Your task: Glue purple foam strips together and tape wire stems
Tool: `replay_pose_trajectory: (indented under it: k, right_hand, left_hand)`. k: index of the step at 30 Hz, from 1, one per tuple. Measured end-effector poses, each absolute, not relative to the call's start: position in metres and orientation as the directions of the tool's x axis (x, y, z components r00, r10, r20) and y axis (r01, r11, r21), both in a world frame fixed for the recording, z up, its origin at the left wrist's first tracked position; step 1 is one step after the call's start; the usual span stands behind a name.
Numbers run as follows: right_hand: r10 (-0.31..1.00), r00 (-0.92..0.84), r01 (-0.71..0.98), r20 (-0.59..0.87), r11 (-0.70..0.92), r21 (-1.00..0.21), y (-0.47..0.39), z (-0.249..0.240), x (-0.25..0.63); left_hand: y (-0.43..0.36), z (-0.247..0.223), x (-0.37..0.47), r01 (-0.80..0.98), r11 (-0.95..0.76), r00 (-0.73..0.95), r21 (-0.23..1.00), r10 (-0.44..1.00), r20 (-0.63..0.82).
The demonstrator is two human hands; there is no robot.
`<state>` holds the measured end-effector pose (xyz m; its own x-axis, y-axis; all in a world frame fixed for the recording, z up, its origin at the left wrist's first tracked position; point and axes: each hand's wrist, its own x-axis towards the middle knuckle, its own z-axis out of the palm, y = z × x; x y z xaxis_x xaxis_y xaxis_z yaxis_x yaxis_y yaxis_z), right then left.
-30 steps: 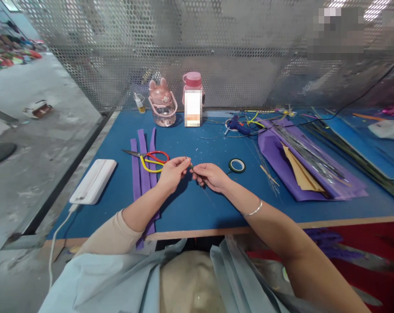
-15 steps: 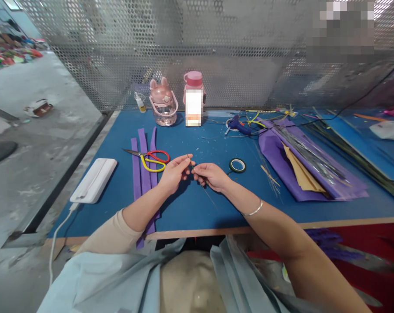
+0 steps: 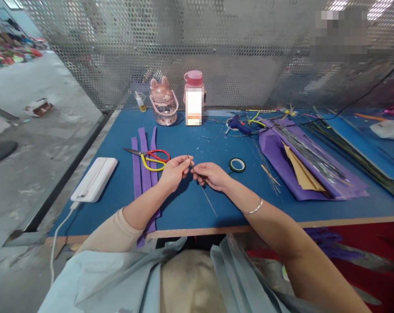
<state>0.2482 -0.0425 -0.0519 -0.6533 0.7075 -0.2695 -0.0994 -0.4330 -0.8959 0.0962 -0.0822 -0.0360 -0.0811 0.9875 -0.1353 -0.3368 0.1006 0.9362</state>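
Note:
Over the middle of the blue table my left hand [image 3: 175, 173] is closed, thumb and fingertips pinching a thin wire [image 3: 208, 201]. Its lower end slants down toward the table's front edge. Close beside it my right hand [image 3: 213, 174] is closed too, pinching a narrow dark green tape strip against the wire; the fingers partly hide where they meet. A dark green roll of floral tape [image 3: 230, 165] lies just right of that hand, a bit of dark strip showing near it. Scissors [image 3: 156, 152] with red and yellow handles rest on purple strips [image 3: 136, 178] left of my left hand.
A white power bank [image 3: 94, 180] with a cable lies at the left. Two pink bottles [image 3: 166, 98] stand at the back, by a perforated metal panel [image 3: 125, 26]. A blue glue gun [image 3: 239, 125], purple sheets [image 3: 272, 152] and wires [image 3: 314, 152] occupy the right.
More of the wire's lower end shows below the fingers, and it hangs a little steeper. Both hands keep nearly the same place and stay pinched.

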Motion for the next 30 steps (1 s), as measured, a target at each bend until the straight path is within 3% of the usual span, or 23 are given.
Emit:
replay_pose_trajectory:
  k: [6,14,30]
  right_hand:
    - [0.728,-0.642,-0.107,-0.241,-0.397,-0.912,-0.043,-0.0539,0.2476]
    - [0.75,-0.61,-0.116,-0.255,-0.402,-0.908,-0.0446,-0.0521,0.2463]
    - [0.737,-0.609,-0.056,-0.294,-0.41,-0.911,-0.0422,-0.0533,0.2497]
  left_hand:
    - [-0.0833,-0.0396,0.0976,-0.345,0.12,-0.042,0.931,0.989,-0.143]
    - [-0.0805,-0.0446,0.0976,-0.272,0.103,-0.125,0.957,0.982,-0.141]
    - [-0.0813,-0.0435,0.0978,-0.364,0.107,-0.086,0.925,0.985,-0.147]
